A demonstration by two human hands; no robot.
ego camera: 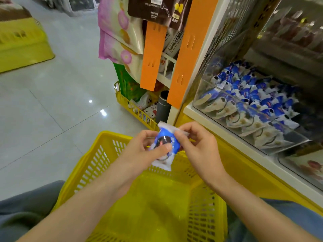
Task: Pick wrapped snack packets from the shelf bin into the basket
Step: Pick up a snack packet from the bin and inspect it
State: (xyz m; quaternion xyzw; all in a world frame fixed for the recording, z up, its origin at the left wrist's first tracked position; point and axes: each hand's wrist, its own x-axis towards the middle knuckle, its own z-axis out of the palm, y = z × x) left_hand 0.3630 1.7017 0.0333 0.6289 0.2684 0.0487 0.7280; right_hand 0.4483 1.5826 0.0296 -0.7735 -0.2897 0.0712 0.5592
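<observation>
One snack packet [165, 145] (blue-white) pinched by left hand [148, 151] and right hand [197, 145], over one yellow basket [97, 159].

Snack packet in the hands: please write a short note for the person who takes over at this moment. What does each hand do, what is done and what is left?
Left hand: grips the blue and white snack packet, thumb across its front.
Right hand: pinches the packet's upper end.
The packet is over the far side of the yellow basket; no packet shows inside it.
The clear shelf bin at the right holds many more packets.
Done: one packet taken.
Left: drop it in the basket, then pick more.
</observation>
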